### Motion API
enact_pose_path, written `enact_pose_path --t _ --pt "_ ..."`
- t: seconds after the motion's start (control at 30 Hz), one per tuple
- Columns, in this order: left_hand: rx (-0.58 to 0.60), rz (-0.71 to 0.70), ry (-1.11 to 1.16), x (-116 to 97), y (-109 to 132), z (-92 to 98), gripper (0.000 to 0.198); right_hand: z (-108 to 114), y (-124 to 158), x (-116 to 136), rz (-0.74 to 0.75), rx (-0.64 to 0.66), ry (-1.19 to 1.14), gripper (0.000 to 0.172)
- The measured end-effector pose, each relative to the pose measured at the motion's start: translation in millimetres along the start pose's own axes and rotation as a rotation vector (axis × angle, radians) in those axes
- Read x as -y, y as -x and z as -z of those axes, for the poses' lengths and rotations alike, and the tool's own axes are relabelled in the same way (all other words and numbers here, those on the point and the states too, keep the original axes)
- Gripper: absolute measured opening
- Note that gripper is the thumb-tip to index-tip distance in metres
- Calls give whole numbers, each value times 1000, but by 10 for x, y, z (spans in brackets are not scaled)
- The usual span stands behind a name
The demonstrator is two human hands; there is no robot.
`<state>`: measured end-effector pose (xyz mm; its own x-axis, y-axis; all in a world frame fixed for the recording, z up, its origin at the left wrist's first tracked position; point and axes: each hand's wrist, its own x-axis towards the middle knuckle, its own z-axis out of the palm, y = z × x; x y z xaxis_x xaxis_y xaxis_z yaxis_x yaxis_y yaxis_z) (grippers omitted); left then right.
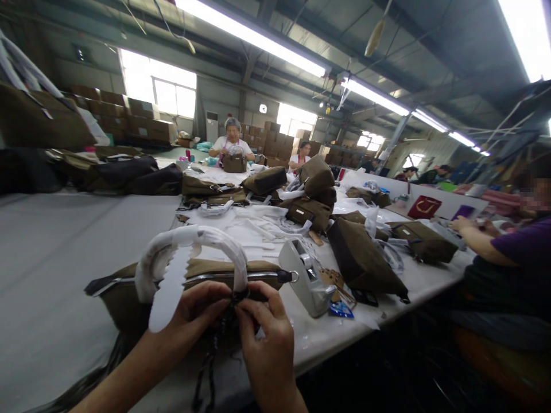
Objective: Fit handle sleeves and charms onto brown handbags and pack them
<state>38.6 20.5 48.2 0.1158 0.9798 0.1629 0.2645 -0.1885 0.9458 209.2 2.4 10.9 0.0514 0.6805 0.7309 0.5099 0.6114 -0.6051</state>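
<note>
An olive handbag [123, 310] with a silver zipper [202, 279] lies in front of me on the table. Its two handles [210, 234] arch up, wrapped in white protective material. From one handle a white strip with a serrated edge [172, 287] hangs down. My left hand [193, 315] and my right hand [267, 327] meet at the near handle's base. Both pinch a dark cord [210, 361] there, whose looped end dangles below. Fingers partly hide the spot where cord and handle meet.
Right of the handbag stands a grey tape dispenser [307, 281], with brown tags [338, 284] and a blue packet [341, 310] beside it. More olive bags [365, 258] crowd the white table [86, 246]. A co-worker in a purple sleeve [520, 241] sits at right; others work across the table.
</note>
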Motion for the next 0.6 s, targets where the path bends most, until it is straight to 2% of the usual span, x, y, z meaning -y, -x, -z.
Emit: enact_pose_path --t 0.13,0.23,0.33,0.43,0.5,0.6 --pt "-25 60 5 30 -29 -3 32 -44 -19 5 21 -24 38 23" --pt "54 113 36 16 -45 -9 36 -52 -42 10 23 -32 52 22" --pt "68 58 -14 -17 -38 0 39 -15 -43 -25 35 -30 37 26" --pt "-14 48 28 -37 -10 43 47 89 -14 -99 111 -37 32 40" --pt "-22 126 125 -46 3 76 51 194 8 -139 147 -25 43 44" --pt "-47 251 318 -74 1 94 47 371 25 -142 51 22 53 31"
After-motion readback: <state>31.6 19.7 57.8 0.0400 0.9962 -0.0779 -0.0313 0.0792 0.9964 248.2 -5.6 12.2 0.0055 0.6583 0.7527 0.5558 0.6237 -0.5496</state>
